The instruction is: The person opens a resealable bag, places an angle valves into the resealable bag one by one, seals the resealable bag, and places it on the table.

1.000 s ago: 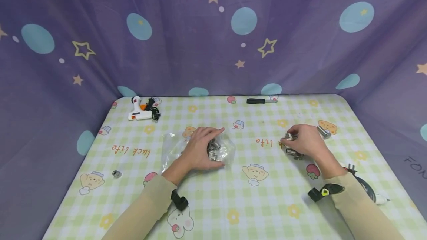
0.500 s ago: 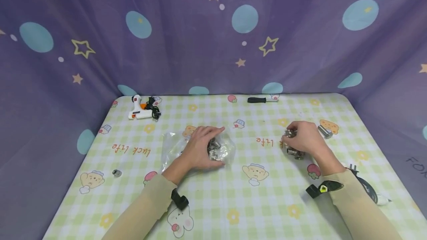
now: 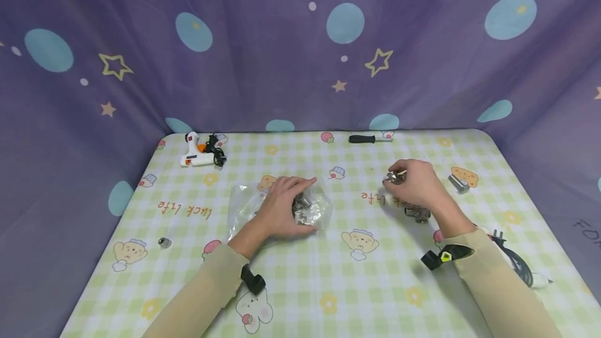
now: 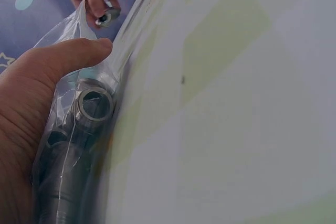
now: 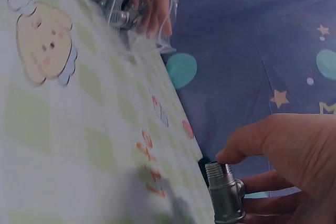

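My left hand (image 3: 281, 213) holds a clear plastic bag (image 3: 240, 207), thumb on one side and fingers on the other. Several metal fittings (image 3: 302, 204) lie inside it; in the left wrist view a round-mouthed fitting (image 4: 79, 109) shows through the plastic. Over the right part of the table, my right hand (image 3: 418, 184) pinches a threaded metal pipe fitting (image 5: 227, 198) between thumb and fingers, raised above the cloth. Below that hand, more metal fittings (image 3: 417, 214) rest on the table, partly covered by it. A smooth metal cylinder (image 3: 458, 183) lies just to its right.
A small metal fitting (image 3: 164, 243) sits alone at the left. At the back are a white glue gun (image 3: 199, 158) with its black cord and a black-handled screwdriver (image 3: 368, 139). A black cord with a plug (image 3: 516, 262) lies at the right, partly under the sleeve.
My right hand has lifted a fitting from the group at the right and moved slightly left and away from me, uncovering the fittings below. My left hand and the bag have stayed put.
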Available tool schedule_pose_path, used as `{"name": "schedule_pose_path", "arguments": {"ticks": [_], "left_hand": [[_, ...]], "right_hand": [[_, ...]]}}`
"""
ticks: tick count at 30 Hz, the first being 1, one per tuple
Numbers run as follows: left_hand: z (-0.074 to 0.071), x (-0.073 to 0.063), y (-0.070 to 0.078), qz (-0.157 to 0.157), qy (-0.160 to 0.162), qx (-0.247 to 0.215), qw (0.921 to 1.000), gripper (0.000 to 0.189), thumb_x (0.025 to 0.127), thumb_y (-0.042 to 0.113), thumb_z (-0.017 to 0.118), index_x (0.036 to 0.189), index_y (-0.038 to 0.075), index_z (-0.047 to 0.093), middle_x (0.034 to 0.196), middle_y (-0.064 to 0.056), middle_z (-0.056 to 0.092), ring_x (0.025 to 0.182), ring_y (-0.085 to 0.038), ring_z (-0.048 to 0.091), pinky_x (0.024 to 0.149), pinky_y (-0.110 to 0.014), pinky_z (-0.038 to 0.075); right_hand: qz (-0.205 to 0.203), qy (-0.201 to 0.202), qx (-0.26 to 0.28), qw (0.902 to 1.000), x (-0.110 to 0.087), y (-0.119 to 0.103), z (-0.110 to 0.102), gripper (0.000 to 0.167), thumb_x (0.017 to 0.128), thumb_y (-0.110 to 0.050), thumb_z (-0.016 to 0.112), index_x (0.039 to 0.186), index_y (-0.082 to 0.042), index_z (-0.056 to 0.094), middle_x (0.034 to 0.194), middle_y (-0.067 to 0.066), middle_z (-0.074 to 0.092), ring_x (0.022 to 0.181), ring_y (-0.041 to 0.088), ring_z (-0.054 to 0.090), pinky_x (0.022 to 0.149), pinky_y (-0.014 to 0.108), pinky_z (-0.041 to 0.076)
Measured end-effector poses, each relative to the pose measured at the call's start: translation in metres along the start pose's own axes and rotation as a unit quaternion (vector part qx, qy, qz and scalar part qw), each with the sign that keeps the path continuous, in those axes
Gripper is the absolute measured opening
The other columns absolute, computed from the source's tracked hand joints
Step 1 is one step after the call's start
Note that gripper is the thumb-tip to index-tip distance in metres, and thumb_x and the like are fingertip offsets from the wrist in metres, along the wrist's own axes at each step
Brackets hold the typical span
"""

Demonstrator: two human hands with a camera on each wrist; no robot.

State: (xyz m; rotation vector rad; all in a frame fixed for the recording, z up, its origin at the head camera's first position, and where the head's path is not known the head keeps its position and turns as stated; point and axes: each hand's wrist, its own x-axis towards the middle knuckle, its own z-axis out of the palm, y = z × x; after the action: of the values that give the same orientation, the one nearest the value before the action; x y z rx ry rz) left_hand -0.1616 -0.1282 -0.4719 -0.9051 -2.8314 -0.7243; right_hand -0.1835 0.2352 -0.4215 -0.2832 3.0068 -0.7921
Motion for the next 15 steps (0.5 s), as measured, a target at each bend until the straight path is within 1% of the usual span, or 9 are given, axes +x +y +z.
{"name": "schedule_pose_path", "arguments": {"ticks": [5,15], "left_hand": [[0.0,0.0,0.0,-0.003,0.0,-0.004,1.0,0.116,0.063,0.066,0.093,0.162,0.025,0.047,0.149,0.001,0.059,0.137,-0.027,0.052,0.124,-0.058,0.039],[0.001,-0.001,0.0,-0.001,0.002,-0.002,1.0,0.116,0.062,0.066,0.092,0.161,0.025,0.048,0.15,-0.001,0.059,0.137,-0.028,0.052,0.126,-0.058,0.037]], "right_hand": [[-0.019,-0.004,0.018,0.9996,0.006,-0.016,0.003,0.041,0.094,-0.029,0.077,0.125,-0.002,0.075,0.118,0.02,0.078,0.101,0.035,0.076,0.09,0.055,0.061],[-0.062,-0.011,0.061,0.9961,0.014,-0.046,0.016,0.032,0.092,-0.03,0.08,0.117,-0.01,0.079,0.108,0.01,0.081,0.097,0.028,0.078,0.087,0.049,0.063]]}}
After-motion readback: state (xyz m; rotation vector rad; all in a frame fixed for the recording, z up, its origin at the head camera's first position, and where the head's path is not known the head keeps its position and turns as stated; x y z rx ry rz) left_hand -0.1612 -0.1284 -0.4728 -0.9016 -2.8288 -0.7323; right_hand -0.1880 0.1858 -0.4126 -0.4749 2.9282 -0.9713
